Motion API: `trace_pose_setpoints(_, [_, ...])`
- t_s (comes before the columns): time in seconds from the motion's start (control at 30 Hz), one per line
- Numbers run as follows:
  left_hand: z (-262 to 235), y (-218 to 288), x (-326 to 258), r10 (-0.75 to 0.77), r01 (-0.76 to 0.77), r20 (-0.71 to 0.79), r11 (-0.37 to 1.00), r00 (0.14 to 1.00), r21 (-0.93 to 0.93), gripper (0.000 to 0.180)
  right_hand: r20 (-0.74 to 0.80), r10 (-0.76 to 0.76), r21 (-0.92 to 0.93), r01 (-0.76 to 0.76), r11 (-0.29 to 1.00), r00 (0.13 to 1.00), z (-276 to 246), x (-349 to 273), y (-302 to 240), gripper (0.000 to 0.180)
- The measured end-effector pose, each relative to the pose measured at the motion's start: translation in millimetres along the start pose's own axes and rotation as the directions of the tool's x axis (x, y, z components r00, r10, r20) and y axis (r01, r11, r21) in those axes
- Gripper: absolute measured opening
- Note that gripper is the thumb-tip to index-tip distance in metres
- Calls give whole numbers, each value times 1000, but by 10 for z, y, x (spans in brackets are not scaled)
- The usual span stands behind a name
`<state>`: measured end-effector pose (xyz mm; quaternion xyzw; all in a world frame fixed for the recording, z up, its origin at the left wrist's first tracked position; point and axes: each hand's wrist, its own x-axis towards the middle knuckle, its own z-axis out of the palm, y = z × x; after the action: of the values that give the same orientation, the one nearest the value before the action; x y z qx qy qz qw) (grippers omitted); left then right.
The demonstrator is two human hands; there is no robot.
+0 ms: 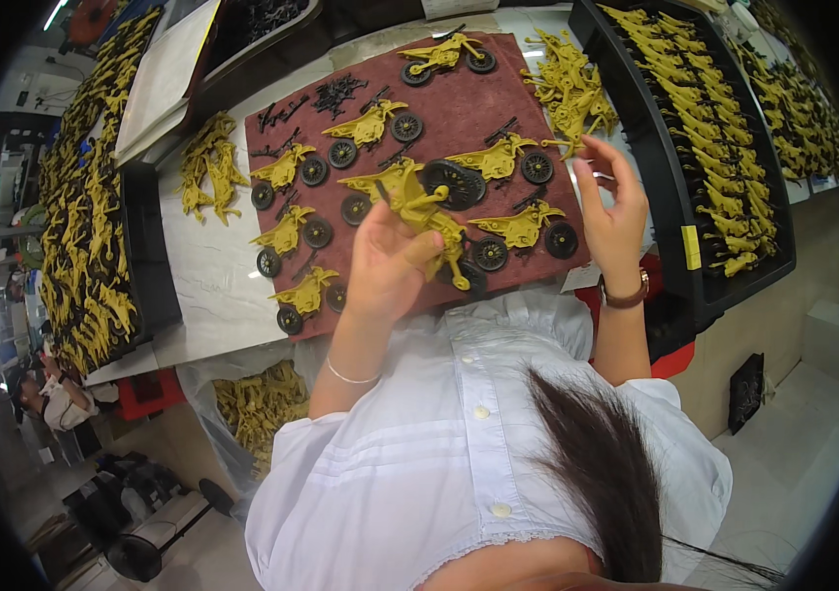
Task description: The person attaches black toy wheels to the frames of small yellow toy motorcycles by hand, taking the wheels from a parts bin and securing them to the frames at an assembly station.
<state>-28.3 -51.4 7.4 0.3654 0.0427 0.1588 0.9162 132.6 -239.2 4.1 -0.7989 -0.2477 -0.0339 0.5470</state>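
Note:
My left hand (388,261) is closed around a yellow toy motorcycle (400,187) with black wheels, held above a dark red cloth. A yellow figure (434,222) is on or against it; whether they are joined I cannot tell. At the right edge of the cloth, my right hand (618,202) has its fingers curved and apart. Its index fingertip is at a yellow piece (565,148) on the near end of a heap of yellow figures (569,84). Several similar toy motorcycles, such as one at the back (447,56), stand on the cloth.
Small black parts (338,94) lie on the dark red cloth (498,94). Another yellow heap (212,167) is at left on the white tabletop (178,281). A black tray (683,251) at right holds rows of yellow pieces. A bag of yellow parts (262,404) sits below the table.

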Motion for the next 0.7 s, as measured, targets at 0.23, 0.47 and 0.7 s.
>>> trace_pose_setpoints(0.23, [81,378,518,6,-17,36,947,999,321,42,-40,-94,-358,74,931,995,-26,269,475,33])
trace_pose_setpoints(0.47, [-223,305,1803,-317,-117,181,212,931,970,63,31,64,-459,-42,888,997,101,396,350,53])
trace_pose_setpoints(0.7, [-162,36,1887,-147,-243,217,-190,965,951,51,-117,88,-150,-105,983,989,22,267,427,38])
